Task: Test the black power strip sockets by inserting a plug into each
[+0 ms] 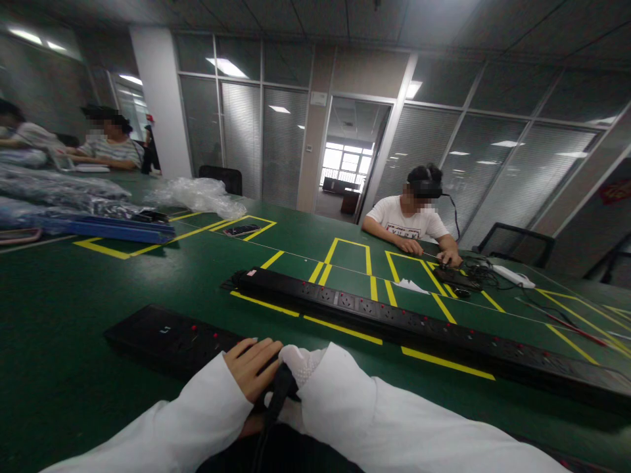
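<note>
A short black power strip (162, 334) with red switches lies on the green table, its near end close to my body. My left hand (254, 368), bare, is laid over that near end with its fingers wrapped across the top. Right beside it, my right hand (302, 368) wears a white glove with raised dots. It is closed around a black plug (282, 384) at the end of a thick black cable (266, 427) that hangs toward me. The plug's front is hidden between my hands, so I cannot tell whether it touches the strip.
Beyond my hands a long black power strip (374, 307) stretches across the table, among yellow tape marks (345, 332). Plastic wrap (197, 196), a blue bar (123, 228) and a phone (241, 230) lie to the left. Opposite, a person (411, 220) handles a dark device near tangled cables.
</note>
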A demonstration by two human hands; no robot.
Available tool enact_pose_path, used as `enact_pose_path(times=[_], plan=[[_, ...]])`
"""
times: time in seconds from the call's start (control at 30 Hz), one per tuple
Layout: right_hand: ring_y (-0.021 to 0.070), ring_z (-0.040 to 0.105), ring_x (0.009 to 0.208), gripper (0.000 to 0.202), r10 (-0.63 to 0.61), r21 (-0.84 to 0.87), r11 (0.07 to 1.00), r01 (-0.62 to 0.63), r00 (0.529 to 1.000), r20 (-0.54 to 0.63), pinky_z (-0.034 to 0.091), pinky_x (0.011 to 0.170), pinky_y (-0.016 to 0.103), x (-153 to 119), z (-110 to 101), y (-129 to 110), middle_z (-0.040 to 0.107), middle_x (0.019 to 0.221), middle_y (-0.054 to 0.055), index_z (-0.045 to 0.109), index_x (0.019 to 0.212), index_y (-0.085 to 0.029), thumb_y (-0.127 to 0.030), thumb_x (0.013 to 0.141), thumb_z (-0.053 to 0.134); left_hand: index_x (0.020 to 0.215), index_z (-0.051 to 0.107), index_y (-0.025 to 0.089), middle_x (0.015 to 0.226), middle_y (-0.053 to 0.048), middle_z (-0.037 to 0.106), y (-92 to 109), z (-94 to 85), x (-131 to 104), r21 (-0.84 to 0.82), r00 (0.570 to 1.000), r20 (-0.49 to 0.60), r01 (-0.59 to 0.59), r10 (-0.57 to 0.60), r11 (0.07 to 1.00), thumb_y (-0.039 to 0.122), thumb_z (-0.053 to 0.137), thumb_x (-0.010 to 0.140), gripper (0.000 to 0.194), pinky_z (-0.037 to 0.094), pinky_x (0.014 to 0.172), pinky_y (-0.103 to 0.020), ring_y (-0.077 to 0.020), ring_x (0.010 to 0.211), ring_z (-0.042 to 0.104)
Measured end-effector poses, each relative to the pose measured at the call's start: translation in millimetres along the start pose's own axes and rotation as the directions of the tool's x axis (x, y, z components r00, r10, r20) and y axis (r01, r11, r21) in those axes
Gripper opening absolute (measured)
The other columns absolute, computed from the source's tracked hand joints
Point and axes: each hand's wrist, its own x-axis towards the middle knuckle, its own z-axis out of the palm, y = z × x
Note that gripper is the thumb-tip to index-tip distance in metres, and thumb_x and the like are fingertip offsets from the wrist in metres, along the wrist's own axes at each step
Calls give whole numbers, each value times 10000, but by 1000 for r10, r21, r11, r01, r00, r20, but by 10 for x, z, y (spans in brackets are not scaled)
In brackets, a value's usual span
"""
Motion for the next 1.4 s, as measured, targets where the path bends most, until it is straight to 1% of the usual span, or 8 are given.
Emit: enact_pose_path(times=[0.17,0.27,0.37,0.47,0.67,0.83,1.13,1.4], plan=[[139,592,822,339,2,-5,1000,-2,1000,1,516,708,321,-1,0,2,588,1023,58,531,1138,-145,-382,899,502,979,595,195,1044,-61,680,-12,20,-29,9,1000,13,-5,5,1000,114,423,906,203,430,787,-359,-210,936,628],[135,592,814,334,0,-7,1000,0,1000,5,516,703,316,0,-6,5,590,1016,56,534,1131,-144,-382,899,501,1002,597,199,1071,-62,670,-20,17,-46,2,999,45,-8,8,1000,87,392,904,253,424,802,-360,-207,962,619],[139,591,823,338,3,-10,1000,-3,1000,9,515,710,321,2,-11,3,588,1024,58,532,1137,-146,-384,899,500,1023,599,195,1084,-73,663,-22,14,-55,-12,998,57,-10,11,1000,137,381,919,248,421,810,-366,-216,982,609],[142,590,832,345,5,-13,1000,-5,1000,13,513,717,326,3,-14,-4,585,1032,60,529,1143,-146,-387,898,500,1003,606,190,1071,-77,665,-18,19,-57,-17,999,33,-5,5,1000,201,425,917,201,418,810,-368,-223,972,609],[148,588,849,356,6,-18,1000,-5,1000,15,509,731,336,-3,-14,-13,580,1050,64,521,1157,-149,-392,898,497,976,609,185,1069,-72,667,-31,20,-49,-21,1000,20,-19,20,1000,192,450,910,172,421,800,-360,-219,967,612],[152,589,861,359,3,-19,1000,-3,1000,7,511,739,341,-3,-7,-8,578,1062,67,518,1165,-150,-389,898,500,970,605,190,1055,-60,674,-38,-9,-22,5,999,22,-38,38,999,96,421,894,221,423,796,-353,-208,954,619],[148,591,848,354,4,-27,1000,-4,1000,-5,513,730,335,-1,3,-10,583,1049,64,522,1159,-149,-388,899,498,955,599,200,1044,-51,681,-23,12,-34,10,1000,16,-15,15,1000,106,429,899,202,435,787,-357,-210,932,631],[146,591,844,348,3,-20,1000,-4,1000,-5,514,726,332,4,-6,-16,583,1047,63,522,1158,-148,-380,899,501,959,592,195,1046,-51,680,-22,-37,6,10,999,48,-18,18,1000,72,394,897,242,438,782,-349,-201,944,629]])
